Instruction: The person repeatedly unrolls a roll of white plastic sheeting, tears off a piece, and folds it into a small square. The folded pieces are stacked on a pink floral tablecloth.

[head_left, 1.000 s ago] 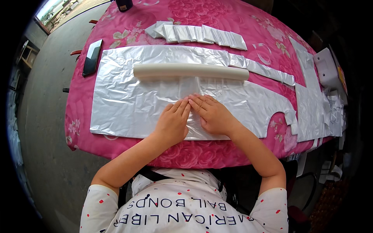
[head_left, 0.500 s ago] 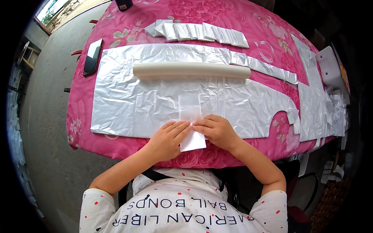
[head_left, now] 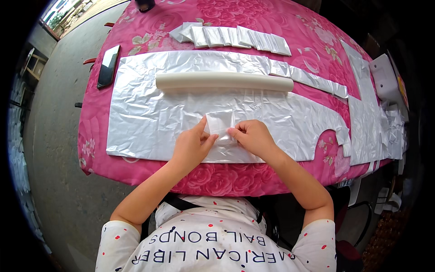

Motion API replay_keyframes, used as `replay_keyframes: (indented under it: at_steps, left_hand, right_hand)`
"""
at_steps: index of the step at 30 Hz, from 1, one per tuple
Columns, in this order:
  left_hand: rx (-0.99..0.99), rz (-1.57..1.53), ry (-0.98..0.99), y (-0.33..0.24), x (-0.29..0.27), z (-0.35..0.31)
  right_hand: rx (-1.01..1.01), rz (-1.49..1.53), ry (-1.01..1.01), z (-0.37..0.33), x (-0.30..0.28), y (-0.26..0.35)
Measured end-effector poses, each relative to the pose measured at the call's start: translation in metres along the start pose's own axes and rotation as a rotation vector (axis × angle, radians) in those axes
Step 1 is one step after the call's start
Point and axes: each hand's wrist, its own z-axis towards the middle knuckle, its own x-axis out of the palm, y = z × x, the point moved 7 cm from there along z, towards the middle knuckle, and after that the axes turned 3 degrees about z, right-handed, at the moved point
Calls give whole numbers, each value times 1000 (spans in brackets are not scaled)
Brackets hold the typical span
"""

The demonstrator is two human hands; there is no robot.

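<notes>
A small folded plastic bag [head_left: 220, 122], whitish and translucent, is between my hands over a large flat stack of silvery-white plastic bags [head_left: 145, 122]. My left hand [head_left: 192, 141] grips its left edge, with the thumb at the lower corner and a finger along the side. At the right edge, my right hand [head_left: 253, 137] pinches the packet between thumb and fingertips. Beyond both hands a long off-white tube [head_left: 222, 82] lies crosswise on the stack. The handle cut-outs of the stack point right.
A row of folded bag packets [head_left: 240, 37] lies at the far side of the pink floral tablecloth [head_left: 222, 179]. A phone [head_left: 108, 66] rests at the left, near a dark cup [head_left: 145, 4]. More plastic sheets [head_left: 364, 127] and a white plastic holder [head_left: 384, 77] are at the right edge.
My hands have moved away from me with the packet. Its near flap has been folded up, so the packet is now shorter, and my left thumb and finger have spread along its side.
</notes>
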Motion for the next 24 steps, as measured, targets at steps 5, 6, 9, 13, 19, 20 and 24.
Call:
replay_keyframes:
  at_steps: [5,6,9,13,19,20,24]
  left_hand:
    - [-3,55,-22,4,5,3]
    - [-3,65,-36,6,5,3]
    - [10,18,-46,9,4,8]
    - [-11,0,22,0,-5,17]
    - [537,379,-75,-38,12,12]
    - [522,405,-63,-35,22,11]
    - [503,503,-20,-21,47,6]
  right_hand:
    - [55,-32,9,6,1,1]
    - [62,-36,9,7,2,1]
    - [76,-60,1,8,3,-2]
    - [67,-46,-30,8,3,-5]
    - [38,-86,-83,4,2,-1]
    - [58,-69,-84,1,2,0]
    - [18,-153,-123,-5,3,5]
